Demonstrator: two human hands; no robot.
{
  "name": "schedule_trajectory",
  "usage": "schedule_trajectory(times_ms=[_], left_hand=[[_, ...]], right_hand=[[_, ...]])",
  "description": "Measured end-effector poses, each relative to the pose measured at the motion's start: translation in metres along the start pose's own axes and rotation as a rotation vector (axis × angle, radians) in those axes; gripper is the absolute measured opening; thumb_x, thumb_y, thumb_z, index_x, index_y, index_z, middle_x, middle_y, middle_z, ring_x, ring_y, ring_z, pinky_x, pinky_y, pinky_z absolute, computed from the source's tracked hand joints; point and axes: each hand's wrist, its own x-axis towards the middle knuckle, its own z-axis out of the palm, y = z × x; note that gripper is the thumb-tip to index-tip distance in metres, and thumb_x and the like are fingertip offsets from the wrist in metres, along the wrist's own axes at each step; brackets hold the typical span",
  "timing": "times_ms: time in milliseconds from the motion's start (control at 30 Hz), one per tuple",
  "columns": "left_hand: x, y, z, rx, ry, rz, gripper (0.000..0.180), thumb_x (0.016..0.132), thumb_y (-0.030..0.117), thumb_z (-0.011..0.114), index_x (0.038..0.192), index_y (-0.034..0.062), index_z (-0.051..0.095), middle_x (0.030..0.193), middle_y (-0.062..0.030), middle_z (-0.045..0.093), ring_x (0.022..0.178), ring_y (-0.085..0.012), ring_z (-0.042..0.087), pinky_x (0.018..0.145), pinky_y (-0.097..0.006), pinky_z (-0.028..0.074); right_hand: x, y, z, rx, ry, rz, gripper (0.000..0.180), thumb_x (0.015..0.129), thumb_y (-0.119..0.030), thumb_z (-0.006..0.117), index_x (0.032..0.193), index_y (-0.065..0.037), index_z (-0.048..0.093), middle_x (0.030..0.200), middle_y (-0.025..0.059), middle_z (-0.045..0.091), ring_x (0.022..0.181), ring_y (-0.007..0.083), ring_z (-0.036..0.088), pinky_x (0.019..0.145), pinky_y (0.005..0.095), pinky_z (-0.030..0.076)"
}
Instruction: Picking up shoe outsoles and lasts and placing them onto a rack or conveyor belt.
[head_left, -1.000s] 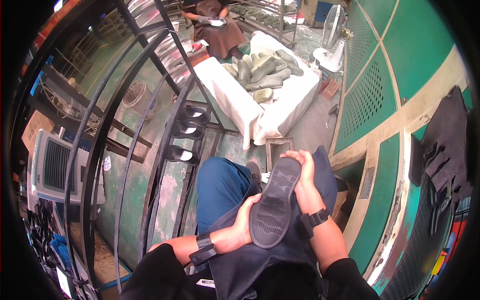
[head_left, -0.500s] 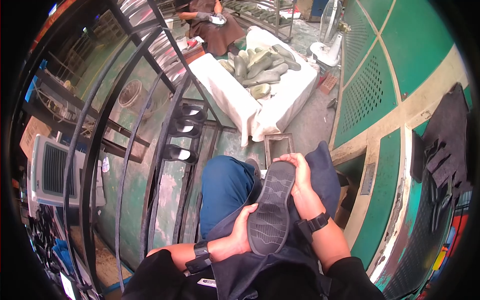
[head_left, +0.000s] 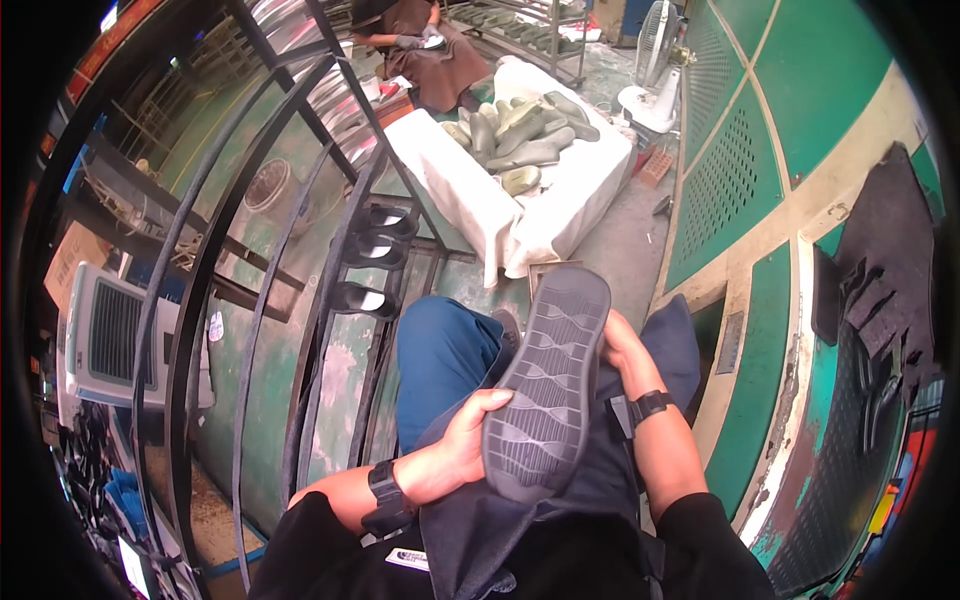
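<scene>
A dark grey shoe (head_left: 545, 385) is tilted over my lap with its ribbed, wavy-patterned sole facing up at me. My left hand (head_left: 468, 435) is closed on its near left edge; the thumb presses the sole's rim and the fingers go underneath. On the right side my right hand (head_left: 622, 342) holds the shoe from behind, its fingers mostly hidden by the sole. The shoe's upper is out of sight beneath.
A rack (head_left: 350, 335) holding several black shoes stands at my left. Ahead, a white-covered table (head_left: 440, 180) bears a pile of green-grey shoe lasts (head_left: 525, 150). Green metal panels (head_left: 715, 190) line the right side, with a fan (head_left: 655, 70) beyond. A co-worker (head_left: 440, 60) sits at the far end.
The shoe has been raised closer to me, its sole now looking larger. My right hand has slid from around the toe down behind the right side.
</scene>
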Motion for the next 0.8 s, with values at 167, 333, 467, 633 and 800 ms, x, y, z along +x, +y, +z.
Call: schedule_trajectory(times_ms=[167, 333, 467, 633, 800], left_hand=[[-0.018, 0.044, 0.025, 0.119, -0.349, 0.338, 0.104, 0.074, 0.043, 0.072, 0.157, 0.0023, 0.025, 0.152, -0.0295, 0.039, 0.123, -0.0562, 0.053, 0.103, -0.064, 0.048], [-0.045, 0.083, -0.004, 0.331, -0.136, 0.781, 0.112, 0.076, 0.058, 0.075, 0.158, 0.0015, 0.023, 0.152, -0.0348, 0.035, 0.135, -0.0501, 0.046, 0.109, -0.062, 0.044], [-0.080, 0.072, -0.058, 0.324, 0.066, 0.865, 0.100, 0.074, 0.042, 0.078, 0.151, -0.0038, 0.033, 0.147, -0.0251, 0.047, 0.133, -0.0370, 0.052, 0.113, -0.048, 0.043], [-0.108, 0.048, -0.101, 0.346, 0.203, 0.902, 0.095, 0.072, 0.037, 0.080, 0.147, -0.0033, 0.038, 0.140, -0.0201, 0.054, 0.127, -0.0341, 0.056, 0.109, -0.046, 0.047], [-0.118, 0.033, -0.098, 0.375, 0.355, 0.985, 0.097, 0.068, 0.035, 0.081, 0.146, -0.0036, 0.038, 0.134, -0.0182, 0.057, 0.122, -0.0320, 0.059, 0.106, -0.043, 0.048]], right_hand=[[-0.062, -0.011, -0.012, 0.225, -0.593, 0.019, 0.062, 0.102, -0.046, 0.054, 0.139, 0.004, 0.051, 0.125, 0.0202, 0.066, 0.100, 0.0274, 0.070, 0.091, 0.0396, 0.057], [-0.078, 0.019, 0.047, 0.524, -0.523, 0.203, 0.056, 0.102, -0.050, 0.053, 0.134, -0.003, 0.053, 0.110, 0.0207, 0.068, 0.090, 0.0326, 0.071, 0.071, 0.0455, 0.061], [-0.057, -0.014, 0.074, 0.420, -0.446, 0.259, 0.053, 0.101, -0.052, 0.053, 0.132, -0.008, 0.057, 0.103, 0.0181, 0.069, 0.083, 0.0312, 0.070, 0.065, 0.0449, 0.059], [0.050, -0.133, 0.139, 0.525, -0.202, 0.068, 0.054, 0.101, -0.042, 0.054, 0.137, -0.001, 0.048, 0.117, 0.0198, 0.063, 0.094, 0.0317, 0.066, 0.081, 0.0450, 0.059], [0.082, -0.147, 0.198, 0.619, -0.179, -0.266, 0.061, 0.100, -0.043, 0.053, 0.144, -0.002, 0.039, 0.131, 0.0268, 0.056, 0.108, 0.0379, 0.066, 0.083, 0.0437, 0.059]])
